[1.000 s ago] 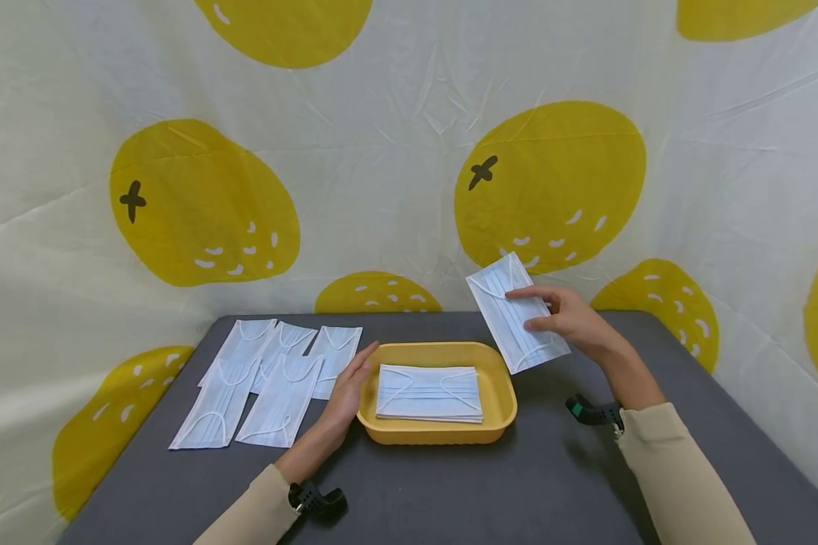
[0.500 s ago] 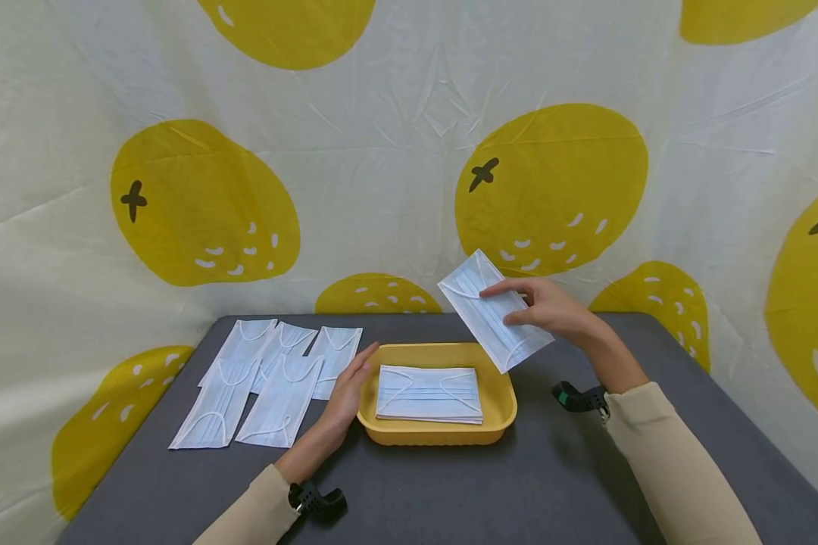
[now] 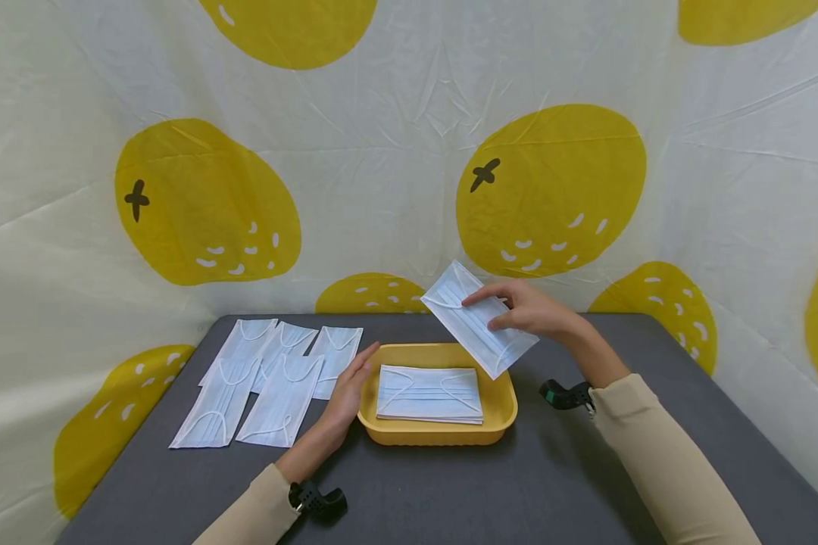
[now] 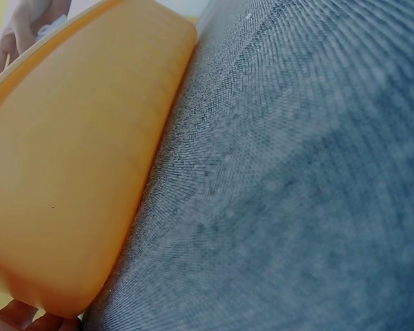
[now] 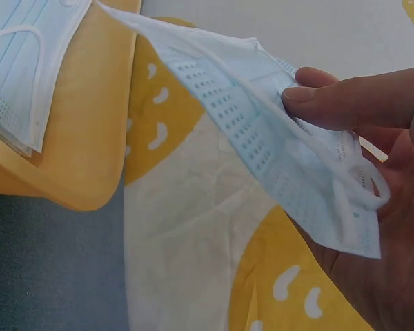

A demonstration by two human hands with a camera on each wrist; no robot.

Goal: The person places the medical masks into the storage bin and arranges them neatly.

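Above the yellow tray's [image 3: 501, 412] far corner I see my right hand [image 3: 528, 310] pinching a face mask [image 3: 477, 322] ready to drop, while my left hand [image 3: 346, 393], fingers straight, steadies the rim.

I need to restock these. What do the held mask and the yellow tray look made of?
Mask in the right hand: thin, matte, pale-blue nonwoven fabric, judging by pleats and dotted embossed edge. Tray: probably smooth moulded plastic, with rounded rim and faint sheen.
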